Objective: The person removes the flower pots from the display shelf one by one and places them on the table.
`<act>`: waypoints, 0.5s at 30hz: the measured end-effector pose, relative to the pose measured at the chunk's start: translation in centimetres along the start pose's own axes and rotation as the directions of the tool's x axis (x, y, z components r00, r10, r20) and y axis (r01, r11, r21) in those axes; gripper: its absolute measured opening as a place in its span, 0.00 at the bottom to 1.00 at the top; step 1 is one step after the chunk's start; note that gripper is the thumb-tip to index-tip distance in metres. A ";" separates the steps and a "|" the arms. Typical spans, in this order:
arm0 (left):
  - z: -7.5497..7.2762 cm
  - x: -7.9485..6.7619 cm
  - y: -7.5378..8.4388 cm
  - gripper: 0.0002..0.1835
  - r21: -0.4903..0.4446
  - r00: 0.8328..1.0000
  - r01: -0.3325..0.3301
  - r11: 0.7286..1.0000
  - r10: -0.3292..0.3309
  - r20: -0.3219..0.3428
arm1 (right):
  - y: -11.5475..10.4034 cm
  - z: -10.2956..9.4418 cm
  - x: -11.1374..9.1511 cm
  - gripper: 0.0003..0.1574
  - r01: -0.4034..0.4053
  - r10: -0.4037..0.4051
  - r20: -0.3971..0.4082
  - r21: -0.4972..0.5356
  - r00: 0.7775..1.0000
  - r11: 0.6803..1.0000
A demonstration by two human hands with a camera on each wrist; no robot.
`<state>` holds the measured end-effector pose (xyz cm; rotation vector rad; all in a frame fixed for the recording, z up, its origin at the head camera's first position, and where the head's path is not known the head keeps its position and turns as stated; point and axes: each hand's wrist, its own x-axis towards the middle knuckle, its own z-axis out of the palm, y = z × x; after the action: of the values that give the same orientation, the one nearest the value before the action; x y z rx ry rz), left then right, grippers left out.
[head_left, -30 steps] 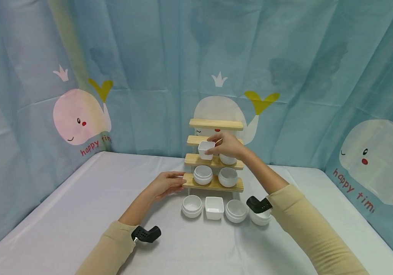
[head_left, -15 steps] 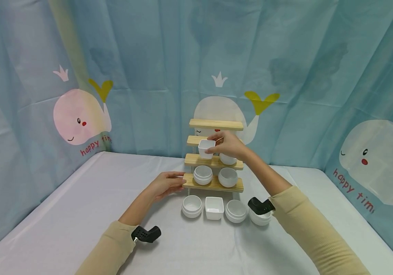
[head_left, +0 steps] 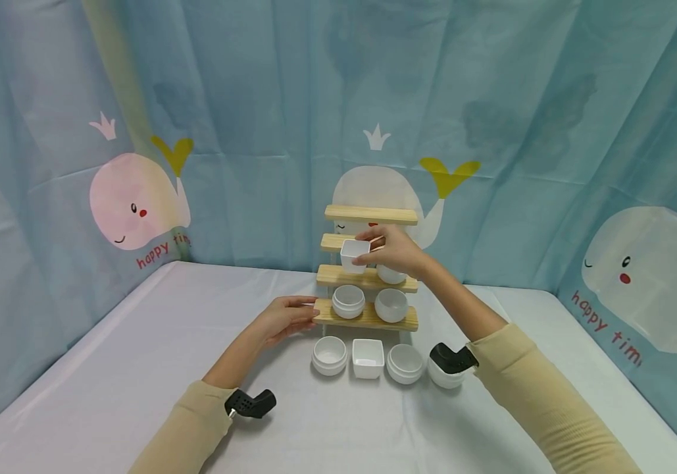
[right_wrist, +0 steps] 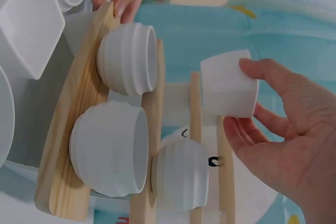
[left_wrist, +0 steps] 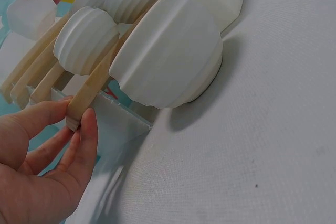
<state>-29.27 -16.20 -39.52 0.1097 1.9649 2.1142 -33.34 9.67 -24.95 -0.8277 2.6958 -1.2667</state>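
Note:
Between thumb and fingers, my right hand [head_left: 396,252] pinches a small square white bowl [head_left: 352,257] by its sides. The right wrist view shows this square bowl [right_wrist: 227,87] beside the upper boards, overlapping none of the round bowls. My left hand [head_left: 279,320] pinches the left end of the lowest board [left_wrist: 90,88] of a tiered wooden stand [head_left: 368,322], thumb on one face and fingers on the other. Two round white bowls, a left one [head_left: 348,303] and a right one [head_left: 391,306], sit on that board. Another round bowl [right_wrist: 181,174] sits one tier up, partly behind my right hand in the head view.
On the white tablecloth [head_left: 314,421] before the stand, a row holds a round bowl [head_left: 329,356], a square bowl [head_left: 368,359] and two more round bowls, the rightmost partly hidden by the wrist camera [head_left: 452,359]. A blue whale-print curtain [head_left: 243,197] hangs behind.
My right hand has risen very slightly with the square bowl, and its forearm has shifted a little to the right. The left hand keeps its place on the board.

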 end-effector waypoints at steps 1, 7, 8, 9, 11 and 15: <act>0.0 0.0 0.0 0.30 0.001 1.000 0.002 1.000 -0.002 -0.001 | 0.0 0.0 -0.1 0.34 0.004 -0.004 0.000 0.001 1.000 1.000; -0.1 -0.1 0.0 0.31 0.006 1.000 0.007 1.000 -0.007 0.001 | -0.1 0.1 -0.5 0.33 0.032 -0.032 -0.001 0.025 1.000 0.999; -0.1 0.0 0.0 0.31 0.005 1.000 0.008 1.000 -0.008 0.002 | -0.1 0.1 -0.5 0.33 0.034 -0.034 -0.003 0.028 0.999 0.999; -0.1 0.0 0.0 0.31 0.005 1.000 0.008 1.000 -0.008 0.003 | -0.2 0.1 -0.6 0.33 0.037 -0.037 -0.003 0.032 0.999 0.999; -0.1 0.0 0.0 0.31 0.002 1.000 0.008 1.000 -0.008 0.003 | -0.2 0.2 -0.7 0.33 0.041 -0.040 -0.004 0.041 0.999 0.998; -0.1 -0.1 0.1 0.30 0.002 1.000 0.011 1.000 -0.011 0.004 | -0.4 0.3 -1.1 0.33 0.048 -0.048 -0.001 0.053 0.999 0.997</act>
<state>-29.21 -16.30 -39.42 0.1026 1.9606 2.1037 -32.19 9.80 -25.01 -0.8923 2.6445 -1.3411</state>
